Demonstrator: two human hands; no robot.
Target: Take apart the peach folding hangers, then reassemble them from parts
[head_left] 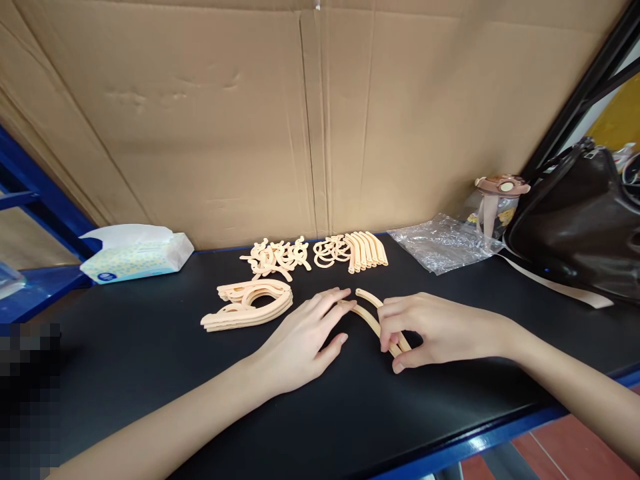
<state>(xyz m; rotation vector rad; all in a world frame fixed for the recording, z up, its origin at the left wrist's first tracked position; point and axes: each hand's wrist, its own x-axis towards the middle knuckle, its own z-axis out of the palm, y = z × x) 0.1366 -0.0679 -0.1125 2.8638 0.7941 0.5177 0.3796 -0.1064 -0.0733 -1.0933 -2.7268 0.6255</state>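
Observation:
Two curved cream plastic hanger arms (369, 319) lie side by side on the black table, their far ends apart. Thumb and fingers of my right hand (425, 327) pinch their near ends, which are partly hidden by the fingers. My left hand (310, 333) lies with its fingers stretched out and thumb apart, its fingertips at the far end of the nearer arm. Left of that hand is a stack of folded hangers (270, 310). Behind are a heap of small hooked pieces (280, 257), several curved rings (330, 250) and a row of more hanger arms (367, 250).
A tissue pack (137, 257) sits at the back left. On the right are a crumpled clear plastic bag (440, 243), a drinking bottle (500, 207) and a dark bag (575, 220) with a pale strap. A cardboard wall (225, 133) closes off the back of the table.

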